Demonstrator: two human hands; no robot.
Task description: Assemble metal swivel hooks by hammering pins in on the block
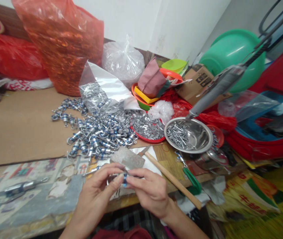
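Note:
Both of my hands meet at the table's front edge around a small silver metal fitting with a blue band [125, 179]. My left hand [99, 187] pinches its left side, where a curved metal piece shows. With fingertips pressed together, my right hand [150, 189] grips the right side and hides part of it. Just behind my fingers lies a grey metal block [128, 157] on white paper. A wooden handle [173, 179] slants to the right of my right hand. Many similar blue-banded fittings [101, 136] are heaped behind the block, some with hooks.
A steel bowl of metal pins [188, 136] stands beside a red dish of small metal pieces [147, 127]. A green-handled item [191, 181] hangs near the edge. Large red bags [64, 46] stand behind brown cardboard [24, 122]. A grey rod [216, 89] slants above the bowl.

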